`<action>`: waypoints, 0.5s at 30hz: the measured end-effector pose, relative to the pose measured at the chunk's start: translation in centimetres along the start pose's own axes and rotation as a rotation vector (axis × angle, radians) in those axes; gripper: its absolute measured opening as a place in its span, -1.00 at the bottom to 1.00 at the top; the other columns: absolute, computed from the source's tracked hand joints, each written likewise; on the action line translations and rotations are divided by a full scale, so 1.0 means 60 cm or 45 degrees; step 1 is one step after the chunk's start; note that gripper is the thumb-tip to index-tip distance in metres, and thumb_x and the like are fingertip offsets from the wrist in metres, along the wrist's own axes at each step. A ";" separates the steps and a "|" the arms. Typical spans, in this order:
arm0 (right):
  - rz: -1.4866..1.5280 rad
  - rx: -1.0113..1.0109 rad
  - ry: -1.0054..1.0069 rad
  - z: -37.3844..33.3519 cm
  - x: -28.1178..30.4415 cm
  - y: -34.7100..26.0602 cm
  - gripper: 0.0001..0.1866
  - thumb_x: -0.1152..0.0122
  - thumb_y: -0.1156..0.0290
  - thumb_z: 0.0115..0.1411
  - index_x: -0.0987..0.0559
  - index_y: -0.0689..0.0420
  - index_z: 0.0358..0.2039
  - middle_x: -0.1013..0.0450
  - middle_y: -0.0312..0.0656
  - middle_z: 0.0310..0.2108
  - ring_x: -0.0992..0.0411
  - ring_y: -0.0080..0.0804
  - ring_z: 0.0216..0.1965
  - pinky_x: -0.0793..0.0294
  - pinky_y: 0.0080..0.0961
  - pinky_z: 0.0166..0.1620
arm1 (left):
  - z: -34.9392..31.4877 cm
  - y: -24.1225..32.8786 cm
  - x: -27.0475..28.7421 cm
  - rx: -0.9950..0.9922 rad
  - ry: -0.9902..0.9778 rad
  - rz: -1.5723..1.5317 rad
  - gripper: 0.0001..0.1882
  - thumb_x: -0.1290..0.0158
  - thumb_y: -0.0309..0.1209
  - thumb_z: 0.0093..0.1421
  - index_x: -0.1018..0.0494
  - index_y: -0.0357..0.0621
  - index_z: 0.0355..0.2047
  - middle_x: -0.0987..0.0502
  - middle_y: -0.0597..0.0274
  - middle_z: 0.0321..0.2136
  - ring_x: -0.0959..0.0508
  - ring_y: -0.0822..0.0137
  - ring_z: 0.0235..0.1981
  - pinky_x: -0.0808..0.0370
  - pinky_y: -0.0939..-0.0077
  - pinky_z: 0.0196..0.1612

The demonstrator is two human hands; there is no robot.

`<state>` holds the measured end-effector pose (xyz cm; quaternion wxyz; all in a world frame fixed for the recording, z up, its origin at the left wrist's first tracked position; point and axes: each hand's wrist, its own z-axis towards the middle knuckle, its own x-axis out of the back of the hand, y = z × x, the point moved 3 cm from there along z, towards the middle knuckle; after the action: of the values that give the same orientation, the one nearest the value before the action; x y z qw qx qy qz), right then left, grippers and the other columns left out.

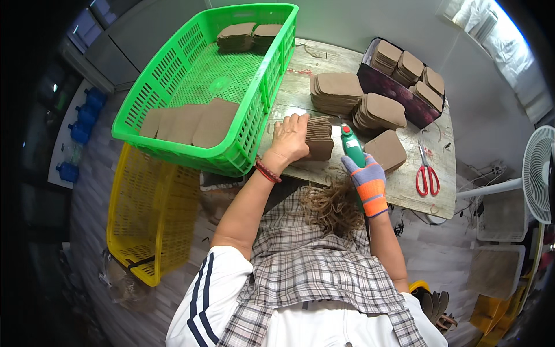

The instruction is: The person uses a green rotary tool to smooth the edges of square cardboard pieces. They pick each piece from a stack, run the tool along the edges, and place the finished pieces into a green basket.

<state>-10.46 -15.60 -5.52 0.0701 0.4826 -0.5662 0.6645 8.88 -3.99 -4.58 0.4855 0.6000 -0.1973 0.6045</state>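
My bare left hand, with a red beaded bracelet at the wrist, is closed on a stack of brown flat pieces. The pieces stand on edge at the near side of the table, their layered edges facing right. In an orange and grey glove, my right hand grips a green handheld power tool. Its narrow tip points away from me, just right of the held stack; I cannot tell whether it touches the pieces. More stacks of rounded brown pieces lie beyond and to the right.
A green plastic basket with brown pieces stands at the left, above a yellow basket. Red-handled scissors lie on the worn table. A dark box full of pieces stands at the back right. A white fan is far right.
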 end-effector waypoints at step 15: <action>0.259 0.045 -0.058 -0.010 -0.013 0.003 -0.50 -0.38 0.04 -0.05 -0.56 0.19 -0.27 -0.51 -0.17 -0.56 -0.47 -0.41 -0.54 -0.41 -0.48 -0.43 | -0.027 0.026 -0.024 -0.047 0.187 0.131 -0.25 -0.23 -0.32 -0.30 -0.24 -0.23 -0.04 -0.34 0.01 -0.20 -0.33 0.03 -0.09 -0.24 0.03 -0.02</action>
<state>-10.49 -14.82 -6.13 -0.0191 0.4389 -0.6019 0.6669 6.44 -3.90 -5.70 0.4779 0.5339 -0.2029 0.6674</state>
